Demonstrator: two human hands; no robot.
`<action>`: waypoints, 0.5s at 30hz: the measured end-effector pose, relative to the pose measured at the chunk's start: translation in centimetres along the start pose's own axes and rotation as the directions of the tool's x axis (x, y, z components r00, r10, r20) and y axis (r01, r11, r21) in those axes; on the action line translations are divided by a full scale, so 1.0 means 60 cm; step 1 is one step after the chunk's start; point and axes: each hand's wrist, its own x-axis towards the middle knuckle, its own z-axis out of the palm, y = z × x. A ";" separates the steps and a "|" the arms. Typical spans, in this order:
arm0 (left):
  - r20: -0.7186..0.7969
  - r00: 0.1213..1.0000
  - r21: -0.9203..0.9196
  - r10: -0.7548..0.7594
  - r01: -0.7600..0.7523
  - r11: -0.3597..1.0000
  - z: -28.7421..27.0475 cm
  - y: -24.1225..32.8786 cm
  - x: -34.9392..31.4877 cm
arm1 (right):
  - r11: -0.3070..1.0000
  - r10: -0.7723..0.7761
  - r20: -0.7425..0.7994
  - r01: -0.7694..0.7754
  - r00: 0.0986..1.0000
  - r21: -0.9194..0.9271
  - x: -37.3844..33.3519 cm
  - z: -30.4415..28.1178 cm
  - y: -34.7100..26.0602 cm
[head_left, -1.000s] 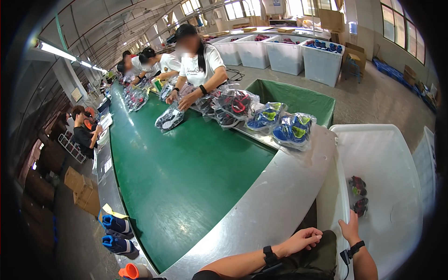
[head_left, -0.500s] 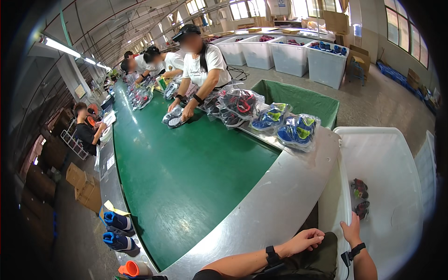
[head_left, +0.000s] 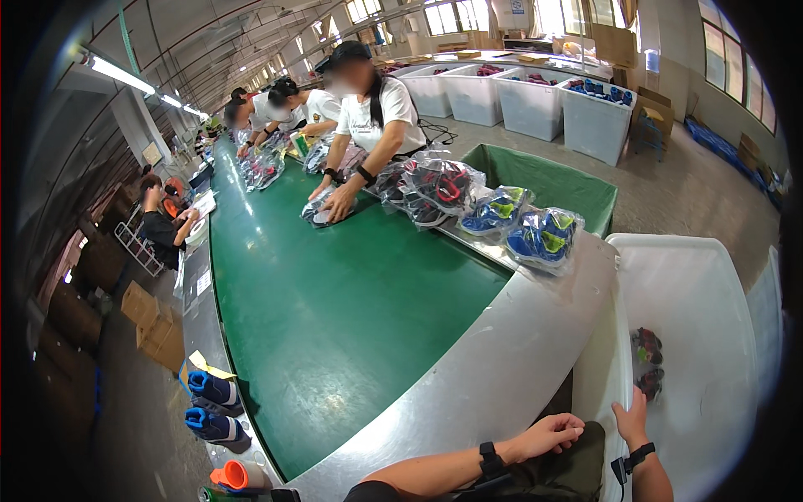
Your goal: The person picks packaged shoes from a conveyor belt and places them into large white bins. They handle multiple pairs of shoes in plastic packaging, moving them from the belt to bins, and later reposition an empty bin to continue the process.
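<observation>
My left hand [head_left: 552,435] rests over my lap at the near end of the conveyor. Its fingers curl loosely together, and nothing shows in them. On the rim of a white plastic bin [head_left: 621,335] lies my right hand [head_left: 633,418], thumb on the near side and fingers over the inner side. Inside that bin, a pair of dark red and green shoes [head_left: 647,364] lies in clear wrap. Two bagged pairs of blue and green shoes, one of them the nearer pair [head_left: 542,238], sit on the metal edge at the belt's right corner.
A green conveyor belt [head_left: 335,326] runs away from me beside a metal end plate [head_left: 443,402]. Across it, a co-worker [head_left: 376,117] handles a bagged shoe [head_left: 322,209]. Blue boots [head_left: 213,425] and an orange cup [head_left: 236,475] stand at left. Behind are a green-lined bin [head_left: 535,180] and several white bins [head_left: 590,125].
The co-worker's hands have pressed down over the bagged shoe on the belt. The person at the far left has lifted a hand toward the head. My hands stay where they were; the view shifts slightly.
</observation>
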 end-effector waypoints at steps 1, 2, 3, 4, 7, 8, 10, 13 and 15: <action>-0.001 1.000 -0.003 -0.002 0.002 1.000 0.000 0.001 0.000 | 1.000 0.001 0.003 -0.001 1.000 -0.003 0.001 0.000 0.001; 0.002 1.000 -0.007 -0.008 0.008 1.000 0.000 0.001 0.000 | 1.000 0.013 0.010 -0.013 1.000 0.003 0.001 0.000 0.003; 0.002 1.000 -0.003 -0.005 0.005 1.000 0.000 0.001 0.000 | 1.000 -0.005 0.011 0.005 1.000 -0.001 0.002 0.000 0.004; 0.004 1.000 0.000 -0.007 0.007 1.000 0.000 0.001 0.000 | 1.000 -0.012 0.017 0.012 1.000 0.003 0.002 0.001 0.006; 0.000 1.000 0.005 -0.008 0.008 1.000 0.000 -0.001 0.001 | 1.000 -0.001 0.019 0.001 1.000 0.008 0.002 0.001 0.008; -0.002 1.000 0.007 -0.008 0.008 1.000 0.000 -0.002 0.001 | 1.000 0.008 0.016 -0.008 1.000 0.024 0.001 0.001 0.008; -0.001 1.000 -0.003 -0.008 0.008 1.000 -0.001 -0.003 0.002 | 1.000 -0.002 -0.002 0.002 1.000 -0.003 0.001 0.002 0.007; 0.002 1.000 0.006 0.004 -0.004 1.000 0.000 -0.004 0.004 | 1.000 -0.006 0.001 0.006 1.000 0.002 0.000 0.000 0.004; -0.003 1.000 0.005 0.009 -0.009 1.000 0.000 -0.005 0.004 | 1.000 -0.012 0.006 0.012 1.000 0.010 -0.001 -0.002 0.002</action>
